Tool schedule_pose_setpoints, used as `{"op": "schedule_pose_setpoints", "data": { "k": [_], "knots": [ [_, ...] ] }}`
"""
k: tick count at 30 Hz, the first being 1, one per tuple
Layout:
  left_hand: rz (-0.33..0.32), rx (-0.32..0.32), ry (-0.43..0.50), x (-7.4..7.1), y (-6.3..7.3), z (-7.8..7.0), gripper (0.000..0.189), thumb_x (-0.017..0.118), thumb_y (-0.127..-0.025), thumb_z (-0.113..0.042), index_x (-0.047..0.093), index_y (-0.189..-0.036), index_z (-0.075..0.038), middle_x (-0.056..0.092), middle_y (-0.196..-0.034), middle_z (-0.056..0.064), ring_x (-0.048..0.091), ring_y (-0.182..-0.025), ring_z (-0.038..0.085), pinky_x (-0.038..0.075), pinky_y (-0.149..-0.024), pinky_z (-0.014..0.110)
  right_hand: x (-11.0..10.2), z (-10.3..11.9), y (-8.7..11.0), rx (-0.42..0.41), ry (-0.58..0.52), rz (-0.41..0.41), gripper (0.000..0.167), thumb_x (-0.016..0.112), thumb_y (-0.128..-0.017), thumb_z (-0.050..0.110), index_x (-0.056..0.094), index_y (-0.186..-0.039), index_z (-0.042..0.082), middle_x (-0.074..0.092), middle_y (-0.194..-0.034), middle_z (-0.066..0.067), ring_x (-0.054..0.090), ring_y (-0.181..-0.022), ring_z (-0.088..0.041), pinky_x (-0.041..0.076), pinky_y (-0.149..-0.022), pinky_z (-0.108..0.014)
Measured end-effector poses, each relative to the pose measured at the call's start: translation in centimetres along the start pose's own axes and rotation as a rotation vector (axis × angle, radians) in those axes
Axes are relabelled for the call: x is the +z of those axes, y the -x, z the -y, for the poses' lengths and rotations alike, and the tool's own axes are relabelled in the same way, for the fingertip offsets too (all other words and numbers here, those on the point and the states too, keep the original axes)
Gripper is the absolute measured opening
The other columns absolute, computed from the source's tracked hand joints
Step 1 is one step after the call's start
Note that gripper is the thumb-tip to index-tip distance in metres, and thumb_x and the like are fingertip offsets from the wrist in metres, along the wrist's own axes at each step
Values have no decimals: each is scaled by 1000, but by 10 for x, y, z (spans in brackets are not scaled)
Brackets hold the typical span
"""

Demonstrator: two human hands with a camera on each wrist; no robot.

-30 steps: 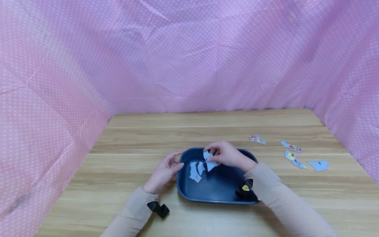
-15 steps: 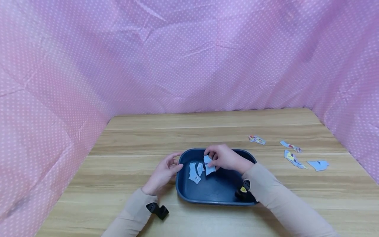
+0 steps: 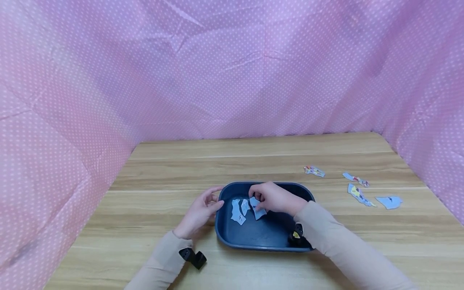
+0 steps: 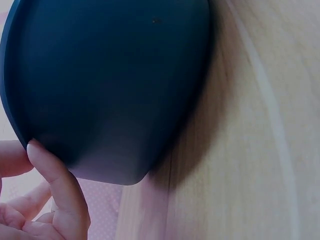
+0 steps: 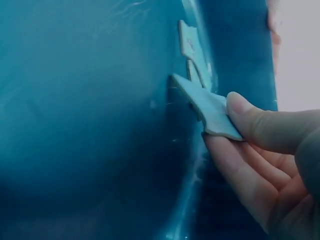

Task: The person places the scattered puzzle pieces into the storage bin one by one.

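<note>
Blue tray [image 3: 268,231] holds two pieces [image 3: 237,211]; fingers [image 5: 245,177] pinch a third piece [image 5: 210,111].

On the table [image 3: 344,157], right, four pieces [image 3: 357,194] are lying; in the tray [image 3: 262,233], left, two others [image 3: 236,210] are resting.

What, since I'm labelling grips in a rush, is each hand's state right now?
Left hand: holding the dark tray by its rim, pinched between thumb and fingers.
Right hand: holding a light-blue piece, pinched between thumb and fingers.
</note>
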State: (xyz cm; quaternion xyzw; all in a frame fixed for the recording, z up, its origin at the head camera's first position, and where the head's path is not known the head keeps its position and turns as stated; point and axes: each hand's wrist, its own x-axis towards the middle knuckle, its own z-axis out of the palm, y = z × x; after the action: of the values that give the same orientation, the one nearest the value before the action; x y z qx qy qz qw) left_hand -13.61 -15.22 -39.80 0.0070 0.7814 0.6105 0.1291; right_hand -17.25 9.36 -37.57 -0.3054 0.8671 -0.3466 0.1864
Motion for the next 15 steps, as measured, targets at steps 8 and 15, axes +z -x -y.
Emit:
{"op": "schedule_pose_setpoints", "data": {
  "k": [8, 15],
  "knots": [
    [4, 3, 0, -1, 0, -1, 45, 58, -92, -5, 49, -135, -15, 57, -94, 9, 56, -74, 16, 49, -62, 26, 7, 3, -3, 100, 60, -42, 31, 74, -78, 3, 61, -106, 5, 51, -70, 0, 52, -56, -10, 47, -54, -23],
    [8, 5, -8, -1, -1, 0, 45, 59, -92, -5, 50, -135, -15, 58, -95, 9, 57, -75, 16, 50, -63, 27, 12, 4, -4, 229, 86, -87, 29, 76, -78, 5, 63, -104, 3, 52, -66, -2, 53, -54, -11, 47, -54, -23]
  ]
}}
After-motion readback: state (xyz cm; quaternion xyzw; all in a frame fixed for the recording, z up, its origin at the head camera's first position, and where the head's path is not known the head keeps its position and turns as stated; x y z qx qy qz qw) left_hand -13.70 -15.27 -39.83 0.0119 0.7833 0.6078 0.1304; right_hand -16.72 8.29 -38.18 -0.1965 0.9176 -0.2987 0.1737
